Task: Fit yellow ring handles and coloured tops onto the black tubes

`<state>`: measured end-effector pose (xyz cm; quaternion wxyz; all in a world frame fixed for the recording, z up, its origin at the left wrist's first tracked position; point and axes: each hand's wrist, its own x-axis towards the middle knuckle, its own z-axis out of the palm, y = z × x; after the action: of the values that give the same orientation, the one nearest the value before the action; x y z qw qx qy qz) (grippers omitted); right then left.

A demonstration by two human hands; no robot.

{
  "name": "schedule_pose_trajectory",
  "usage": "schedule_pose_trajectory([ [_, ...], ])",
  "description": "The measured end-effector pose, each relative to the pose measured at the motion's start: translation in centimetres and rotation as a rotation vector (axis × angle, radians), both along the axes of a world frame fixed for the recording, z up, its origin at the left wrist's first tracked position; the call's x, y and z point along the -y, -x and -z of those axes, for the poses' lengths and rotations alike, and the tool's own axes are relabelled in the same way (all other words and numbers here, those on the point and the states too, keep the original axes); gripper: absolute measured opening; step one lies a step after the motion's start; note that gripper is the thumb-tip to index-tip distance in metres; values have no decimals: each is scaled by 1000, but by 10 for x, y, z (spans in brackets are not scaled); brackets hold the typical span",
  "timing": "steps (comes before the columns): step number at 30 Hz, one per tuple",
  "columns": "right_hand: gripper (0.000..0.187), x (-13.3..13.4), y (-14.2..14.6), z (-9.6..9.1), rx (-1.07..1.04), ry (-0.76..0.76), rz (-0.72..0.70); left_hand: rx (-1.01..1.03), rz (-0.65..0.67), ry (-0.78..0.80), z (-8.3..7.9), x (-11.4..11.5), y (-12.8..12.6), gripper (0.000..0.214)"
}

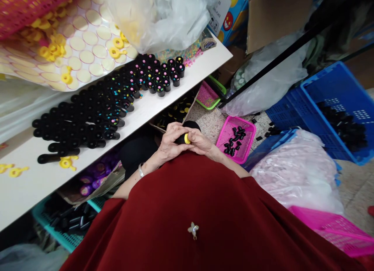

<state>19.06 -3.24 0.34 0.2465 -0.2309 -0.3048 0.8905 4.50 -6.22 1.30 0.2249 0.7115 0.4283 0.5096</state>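
Note:
Close to my body, both hands meet around a small black tube [180,139] with a yellow ring-like end [187,138]. My left hand [171,141] is closed round the black part. The fingers of my right hand [202,141] press at the yellow end. Much of the tube is hidden by my fingers. To the left, many black tubes [78,126] stand packed together on the white table; some have pink, blue and yellow beads [157,79] at their tops. Yellow ring pieces with stems [68,162] lie near them.
The white table [152,111] carries a sheet of round stickers [92,52], a red basket [35,9] and plastic bags [163,17]. On the floor stand a pink basket [249,144] of black pieces, a blue crate [309,95] and a teal basket [55,232].

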Motion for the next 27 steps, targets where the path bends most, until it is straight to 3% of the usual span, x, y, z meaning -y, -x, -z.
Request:
schedule_pose_trajectory([
  [5, 46, 2, 3, 7, -84, 111, 68, 48, 33, 73, -1, 1, 4, 37],
  [9, 43, 4, 8, 10, -73, 93, 105, 79, 54, 90, 2, 2, 6, 31],
  [13, 41, 4, 17, 15, -30, 148, 181, 98, -6, 116, 11, 1, 9, 35],
  [17, 48, 3, 22, 17, -13, 136, 48, 82, -115, 147, 25, 0, 14, 35],
  [20, 52, -6, 23, 12, 155, -91, -39, -3, -173, 142, 32, 1, 22, 36],
  [24, 48, -34, 31, 0, 735, -703, -60, -85, -286, 131, 29, 2, 35, 40],
  [27, 44, -58, 45, -5, 1145, -1122, -234, -63, -355, 122, 21, 2, 41, 32],
])
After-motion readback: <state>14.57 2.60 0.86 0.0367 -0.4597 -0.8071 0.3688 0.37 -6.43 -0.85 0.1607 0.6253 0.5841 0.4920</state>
